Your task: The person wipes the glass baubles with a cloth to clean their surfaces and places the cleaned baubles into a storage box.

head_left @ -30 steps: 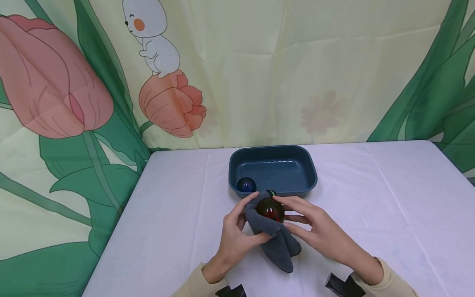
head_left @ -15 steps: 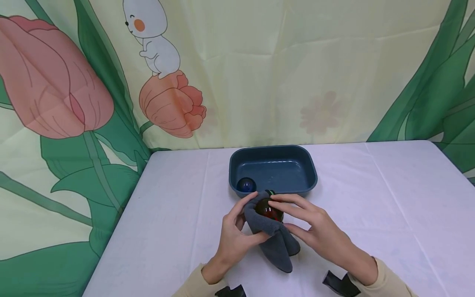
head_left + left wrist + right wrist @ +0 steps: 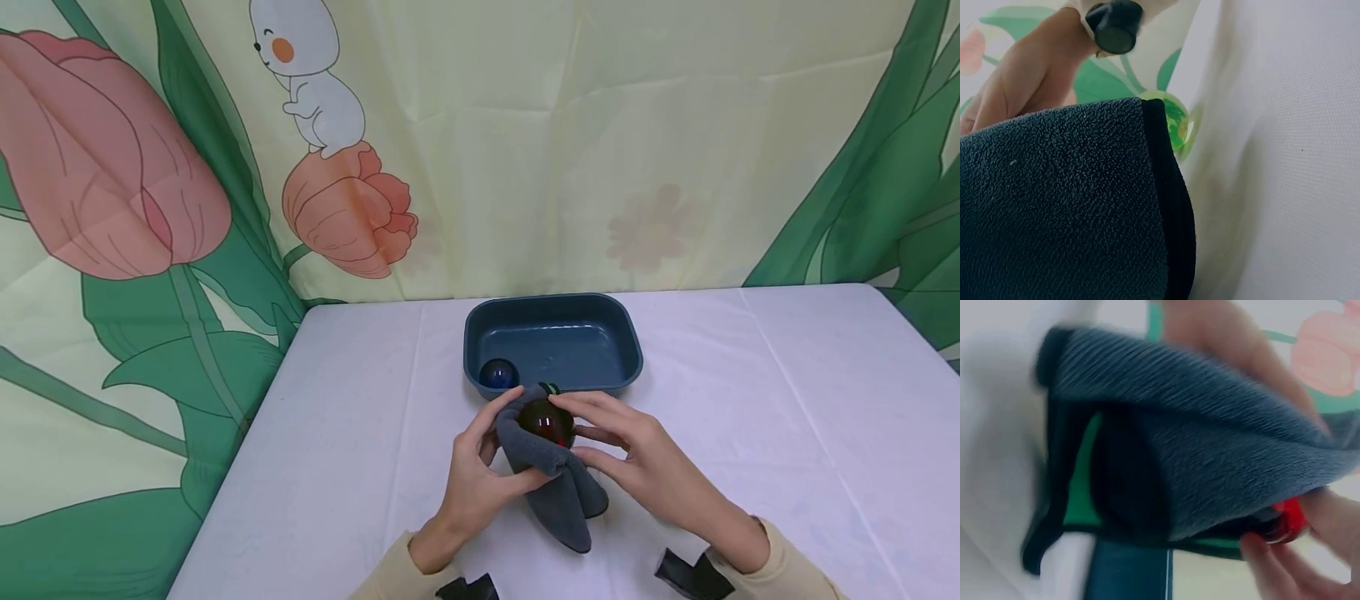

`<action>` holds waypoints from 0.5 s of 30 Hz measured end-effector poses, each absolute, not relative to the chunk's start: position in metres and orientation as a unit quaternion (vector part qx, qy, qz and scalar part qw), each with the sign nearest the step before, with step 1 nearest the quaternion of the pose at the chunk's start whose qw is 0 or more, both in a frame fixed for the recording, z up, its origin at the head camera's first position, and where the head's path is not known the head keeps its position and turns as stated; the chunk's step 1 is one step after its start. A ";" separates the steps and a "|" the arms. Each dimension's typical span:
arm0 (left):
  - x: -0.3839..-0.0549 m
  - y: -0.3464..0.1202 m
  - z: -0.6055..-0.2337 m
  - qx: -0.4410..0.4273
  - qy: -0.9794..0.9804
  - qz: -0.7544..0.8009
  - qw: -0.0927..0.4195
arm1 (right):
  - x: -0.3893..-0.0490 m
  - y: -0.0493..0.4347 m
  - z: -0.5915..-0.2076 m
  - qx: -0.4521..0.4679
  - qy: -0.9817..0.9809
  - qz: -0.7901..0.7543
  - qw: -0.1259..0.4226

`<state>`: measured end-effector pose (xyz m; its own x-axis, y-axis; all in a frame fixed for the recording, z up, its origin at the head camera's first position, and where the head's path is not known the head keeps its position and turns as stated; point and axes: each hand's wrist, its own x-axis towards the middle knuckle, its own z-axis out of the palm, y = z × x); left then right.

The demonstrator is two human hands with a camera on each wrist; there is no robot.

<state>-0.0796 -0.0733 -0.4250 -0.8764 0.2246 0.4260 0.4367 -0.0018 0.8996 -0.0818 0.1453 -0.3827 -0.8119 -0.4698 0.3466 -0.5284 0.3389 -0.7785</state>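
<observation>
A glossy dark amber-red glass ball [image 3: 546, 422] is half wrapped in a dark grey cloth [image 3: 558, 512] in the head view. My left hand [image 3: 476, 483] grips the cloth around the ball from the left, thumb in front. From the right, my right hand [image 3: 633, 446] holds the ball between thumb and fingertips. In the right wrist view the ball [image 3: 1290, 520] shows bright red at those fingertips, under a fold of cloth. The cloth hides much of the left wrist view; past its black hem shows a rounded, see-through green shape [image 3: 1175, 122].
A dark blue tray [image 3: 555, 302] stands just beyond the hands, with a dark blue ball [image 3: 498, 373] in its near left corner. White cloth covers the table [image 3: 757, 400]. A printed curtain [image 3: 525, 167] hangs behind the table.
My right fingertips shift on the ball: they slid leftward over it half a second ago, and now sit back near its right side. The left hand and the tray keep their places.
</observation>
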 end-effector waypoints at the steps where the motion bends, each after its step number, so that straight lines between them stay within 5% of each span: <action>1: -0.080 -0.073 -0.425 -0.241 -0.702 -0.666 0.082 | -0.082 0.146 -0.382 0.296 -0.811 0.504 0.014; 7: -0.082 -0.074 -0.428 -0.261 -0.701 -0.656 0.103 | -0.084 0.145 -0.381 0.275 -0.804 0.526 -0.022; 15: -0.082 -0.075 -0.428 -0.261 -0.703 -0.652 0.113 | -0.083 0.147 -0.381 0.311 -0.817 0.484 0.028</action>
